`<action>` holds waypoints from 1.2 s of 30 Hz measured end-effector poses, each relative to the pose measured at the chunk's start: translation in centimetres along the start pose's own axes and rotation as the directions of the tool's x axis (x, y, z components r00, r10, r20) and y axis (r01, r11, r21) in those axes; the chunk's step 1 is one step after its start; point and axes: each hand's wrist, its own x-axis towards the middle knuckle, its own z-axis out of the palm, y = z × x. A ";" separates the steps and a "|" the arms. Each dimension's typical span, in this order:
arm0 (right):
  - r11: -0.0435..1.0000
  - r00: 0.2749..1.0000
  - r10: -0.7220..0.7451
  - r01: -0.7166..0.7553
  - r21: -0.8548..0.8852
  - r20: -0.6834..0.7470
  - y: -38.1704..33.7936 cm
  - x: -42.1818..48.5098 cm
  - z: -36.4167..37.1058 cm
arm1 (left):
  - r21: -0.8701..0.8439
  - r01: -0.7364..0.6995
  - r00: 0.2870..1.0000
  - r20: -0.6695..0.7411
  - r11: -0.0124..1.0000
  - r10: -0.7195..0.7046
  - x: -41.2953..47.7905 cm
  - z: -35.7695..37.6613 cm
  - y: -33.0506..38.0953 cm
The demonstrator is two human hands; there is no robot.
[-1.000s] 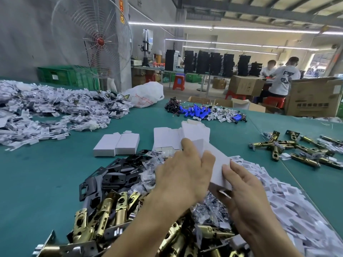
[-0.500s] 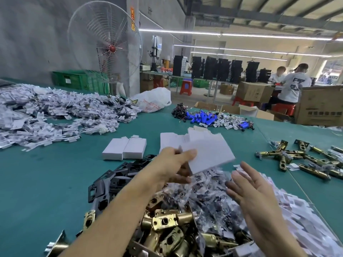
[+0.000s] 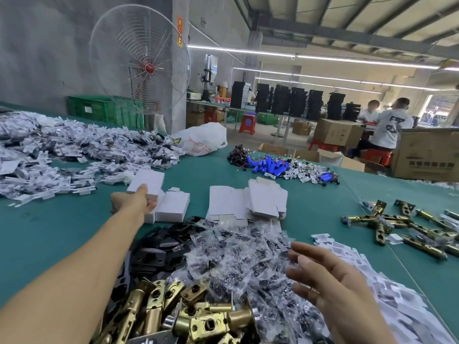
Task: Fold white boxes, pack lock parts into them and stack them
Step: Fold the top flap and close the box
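— Where is the left hand (image 3: 134,201)?
— Stretched far out over the green table (image 3: 49,232), gripping a folded white box (image 3: 147,180). The thumb presses its near face and the other fingers curl underneath it.
— Is the box set down?
— Hard to say from this angle: it sits right above two closed boxes (image 3: 173,206) lying side by side on the table, and it may be touching the left one.
— And the right hand (image 3: 320,276)?
— It holds nothing. The fingers are straight and fanned well apart, and the hand hovers above the heap of clear bags of screws (image 3: 236,259), close to the body.
— What lies around them?
— A stack of flat box blanks (image 3: 264,201) just right of the closed boxes, black plates (image 3: 159,247) beside the left forearm, brass latches (image 3: 188,316) piled at the near edge, and loose white cards (image 3: 372,276) spread under the right wrist. Another group of latches (image 3: 382,219) lies well apart on the table's right side.
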 end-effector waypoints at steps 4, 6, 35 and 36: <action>1.000 1.000 0.014 -0.013 -0.026 0.018 0.1 -0.2 0.4 | 0.202 -0.055 0.997 -0.046 0.978 0.065 1.4 -0.8 -1.1; 0.999 1.000 0.015 -0.014 -0.036 0.012 0.1 -0.3 0.6 | 0.298 -0.069 0.994 -0.061 0.952 0.092 1.6 -1.3 -2.0; 0.917 1.000 -0.006 0.009 -0.398 0.010 2.2 0.1 0.0 | 0.659 -0.749 0.502 0.498 0.068 0.707 -3.5 2.7 -3.6; 0.901 1.000 -0.008 0.015 -0.433 0.019 2.3 0.1 0.0 | 0.590 -0.806 0.478 0.603 0.046 0.639 -4.8 4.1 -3.3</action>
